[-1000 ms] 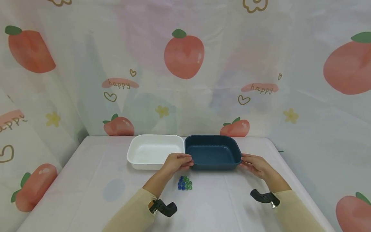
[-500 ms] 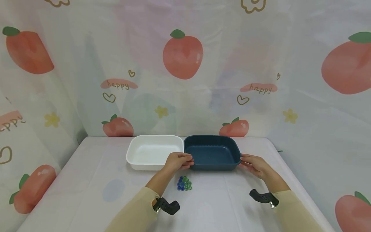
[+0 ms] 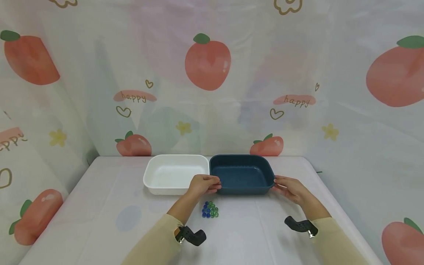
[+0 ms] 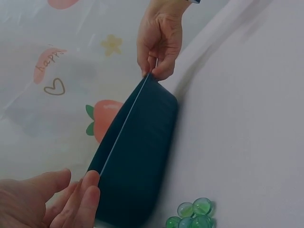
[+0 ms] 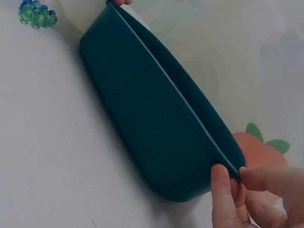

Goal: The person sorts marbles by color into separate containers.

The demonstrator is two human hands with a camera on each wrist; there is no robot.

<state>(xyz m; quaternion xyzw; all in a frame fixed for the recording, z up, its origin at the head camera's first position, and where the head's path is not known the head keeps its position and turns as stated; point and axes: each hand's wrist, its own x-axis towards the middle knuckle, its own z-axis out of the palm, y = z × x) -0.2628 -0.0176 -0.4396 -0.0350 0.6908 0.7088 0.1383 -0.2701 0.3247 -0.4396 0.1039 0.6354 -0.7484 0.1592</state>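
Observation:
A deep dark blue tray with rounded corners stands at the back of the table, tilted in both wrist views. At its near left corner, my left hand holds the rim between thumb and fingers. My right hand pinches the right end of the rim, thumb on top and fingers underneath in the right wrist view. Alongside on the left is a white tray, its near right corner covered by my left hand. Blue and green glass marbles lie clustered on the cloth in front of the trays.
A white cloth covers the table. Right behind the trays hangs a curtain printed with peaches, and more of it closes off the left and right sides. Black wrist cameras sit on both sleeves.
The whole head view has shifted slightly to the left. Both hands keep the same hold on the dark blue tray, and the trays and marbles stay in place.

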